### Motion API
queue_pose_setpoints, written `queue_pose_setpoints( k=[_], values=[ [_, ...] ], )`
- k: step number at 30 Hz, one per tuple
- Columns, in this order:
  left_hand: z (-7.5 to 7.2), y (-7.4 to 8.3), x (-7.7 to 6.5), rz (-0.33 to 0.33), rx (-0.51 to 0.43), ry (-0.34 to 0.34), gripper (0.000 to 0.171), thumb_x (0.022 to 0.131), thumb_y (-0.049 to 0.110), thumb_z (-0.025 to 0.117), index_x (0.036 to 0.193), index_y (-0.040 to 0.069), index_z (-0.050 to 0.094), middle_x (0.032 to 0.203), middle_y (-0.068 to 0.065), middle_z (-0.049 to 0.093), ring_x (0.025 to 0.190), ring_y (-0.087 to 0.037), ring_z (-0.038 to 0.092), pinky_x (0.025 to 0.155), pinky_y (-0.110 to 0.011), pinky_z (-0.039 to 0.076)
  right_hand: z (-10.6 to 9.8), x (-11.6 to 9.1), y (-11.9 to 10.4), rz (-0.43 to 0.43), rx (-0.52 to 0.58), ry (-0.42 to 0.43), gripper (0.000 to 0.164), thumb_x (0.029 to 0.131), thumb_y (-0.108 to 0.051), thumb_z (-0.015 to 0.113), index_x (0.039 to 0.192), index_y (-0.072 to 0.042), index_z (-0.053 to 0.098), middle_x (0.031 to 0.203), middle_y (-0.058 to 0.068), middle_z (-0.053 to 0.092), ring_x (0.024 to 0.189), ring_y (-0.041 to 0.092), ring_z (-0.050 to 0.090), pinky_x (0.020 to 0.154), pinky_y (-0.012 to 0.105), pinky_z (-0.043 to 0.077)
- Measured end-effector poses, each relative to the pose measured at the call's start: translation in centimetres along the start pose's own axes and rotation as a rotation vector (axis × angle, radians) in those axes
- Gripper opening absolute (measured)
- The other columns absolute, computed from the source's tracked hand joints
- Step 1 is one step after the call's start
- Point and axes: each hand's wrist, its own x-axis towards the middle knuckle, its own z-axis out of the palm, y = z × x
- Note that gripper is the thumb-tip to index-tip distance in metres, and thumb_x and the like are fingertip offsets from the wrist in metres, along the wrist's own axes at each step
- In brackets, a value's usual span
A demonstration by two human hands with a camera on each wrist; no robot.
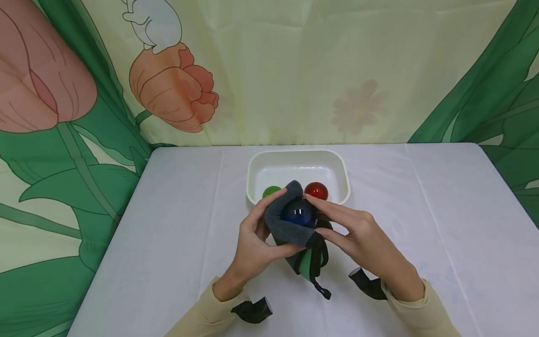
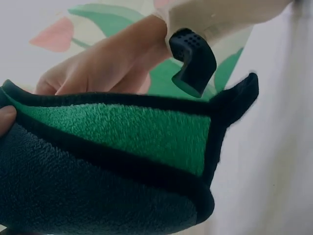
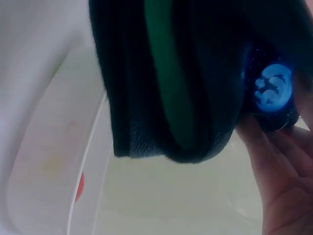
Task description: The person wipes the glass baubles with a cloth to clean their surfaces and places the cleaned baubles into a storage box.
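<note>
Above the table's middle, my left hand (image 1: 258, 244) grips a folded cloth (image 1: 273, 217), grey-blue on one face and green on the other, with black edging. The cloth wraps partly around a shiny dark blue ball (image 1: 300, 213). From the other side my right hand (image 1: 358, 230) pinches that ball between thumb and fingers. In the right wrist view the ball (image 3: 271, 90) shows a pale printed mark, with fingers around its edge. The left wrist view shows the cloth's green inner face (image 2: 146, 129) between its dark borders, with a left fingertip on its edge.
Just behind my hands stands a white rectangular basin (image 1: 296, 153). A red ball (image 1: 316, 190) and a green ball (image 1: 271, 191) lie in its near part, partly hidden. A white tablecloth (image 1: 168, 243) covers the table; a patterned curtain (image 1: 294, 70) hangs behind.
</note>
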Motion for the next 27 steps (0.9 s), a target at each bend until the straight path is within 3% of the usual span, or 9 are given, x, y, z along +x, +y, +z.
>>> queue_pose_setpoints(
  k=[3, 8, 12, 15, 20, 21, 23, 27],
  values=[
    [-0.12, -0.05, 0.06, 0.012, -0.008, 0.001, 0.086, 0.067, -0.021, 0.079, 0.143, -0.004, 0.044, 0.138, -0.026, 0.051, 0.122, -0.027, 0.059, 0.100, -0.039, 0.050, 0.01, -0.06, -0.04, 0.039, 0.014, -0.008, 0.052, 0.096, -0.025, 0.060, 0.143, -0.005, 0.053, 0.140, 0.014, 0.058, 0.118, 0.028, 0.064, 0.098, 0.014, 0.045],
    [-0.47, -0.22, 0.18, 0.002, -0.080, 0.014, 0.082, 0.068, -0.018, 0.080, 0.140, -0.008, 0.044, 0.139, -0.027, 0.050, 0.125, -0.026, 0.057, 0.101, -0.039, 0.050, -0.15, 0.17, -0.12, 0.020, -0.015, -0.068, 0.061, 0.093, -0.025, 0.061, 0.148, -0.006, 0.045, 0.151, 0.011, 0.047, 0.138, 0.023, 0.048, 0.106, 0.018, 0.039],
    [-0.56, -0.39, 0.20, -0.024, -0.126, 0.021, 0.079, 0.074, 0.000, 0.085, 0.141, -0.007, 0.044, 0.140, -0.025, 0.049, 0.127, -0.025, 0.055, 0.103, -0.037, 0.048, -0.22, 0.26, -0.23, -0.005, -0.070, -0.159, 0.059, 0.099, -0.032, 0.048, 0.152, -0.008, 0.039, 0.161, 0.009, 0.032, 0.146, 0.022, 0.034, 0.111, 0.018, 0.034],
    [-0.46, -0.43, 0.19, -0.017, -0.123, 0.012, 0.078, 0.078, 0.010, 0.085, 0.142, -0.007, 0.044, 0.141, -0.026, 0.049, 0.127, -0.027, 0.055, 0.104, -0.038, 0.048, 0.03, 0.25, -0.22, -0.043, -0.100, -0.174, 0.053, 0.105, -0.034, 0.035, 0.151, -0.008, 0.041, 0.161, 0.009, 0.032, 0.146, 0.022, 0.036, 0.112, 0.019, 0.033],
    [-0.33, -0.18, 0.04, -0.003, -0.065, 0.008, 0.079, 0.074, -0.009, 0.082, 0.143, -0.004, 0.044, 0.142, -0.024, 0.049, 0.128, -0.028, 0.055, 0.104, -0.038, 0.047, 0.41, 0.24, -0.29, -0.053, -0.111, -0.145, 0.051, 0.108, -0.033, 0.030, 0.151, -0.007, 0.042, 0.159, 0.009, 0.036, 0.143, 0.021, 0.041, 0.111, 0.018, 0.034],
    [-0.31, -0.12, 0.03, -0.002, -0.050, 0.008, 0.082, 0.072, -0.013, 0.080, 0.144, -0.003, 0.043, 0.143, -0.023, 0.049, 0.128, -0.027, 0.056, 0.104, -0.038, 0.047, 0.43, 0.25, -0.35, -0.048, -0.108, -0.139, 0.051, 0.108, -0.032, 0.031, 0.151, -0.006, 0.041, 0.159, 0.009, 0.036, 0.143, 0.022, 0.041, 0.111, 0.019, 0.034],
    [-0.29, -0.04, 0.04, 0.006, -0.021, 0.004, 0.086, 0.069, -0.020, 0.078, 0.145, -0.002, 0.043, 0.143, -0.023, 0.048, 0.128, -0.028, 0.056, 0.104, -0.038, 0.047, 0.42, 0.23, -0.46, -0.017, -0.109, -0.131, 0.050, 0.105, -0.019, 0.048, 0.153, -0.006, 0.037, 0.159, 0.009, 0.036, 0.142, 0.023, 0.042, 0.111, 0.019, 0.034],
    [-0.27, -0.02, 0.09, 0.039, 0.006, -0.009, 0.084, 0.071, -0.015, 0.080, 0.145, -0.004, 0.042, 0.143, -0.025, 0.048, 0.128, -0.029, 0.055, 0.104, -0.039, 0.047, 0.42, 0.16, -0.53, 0.055, -0.146, -0.114, 0.083, 0.083, 0.006, 0.075, 0.155, -0.006, 0.033, 0.156, 0.009, 0.041, 0.136, 0.028, 0.050, 0.105, 0.027, 0.043]
  ],
)
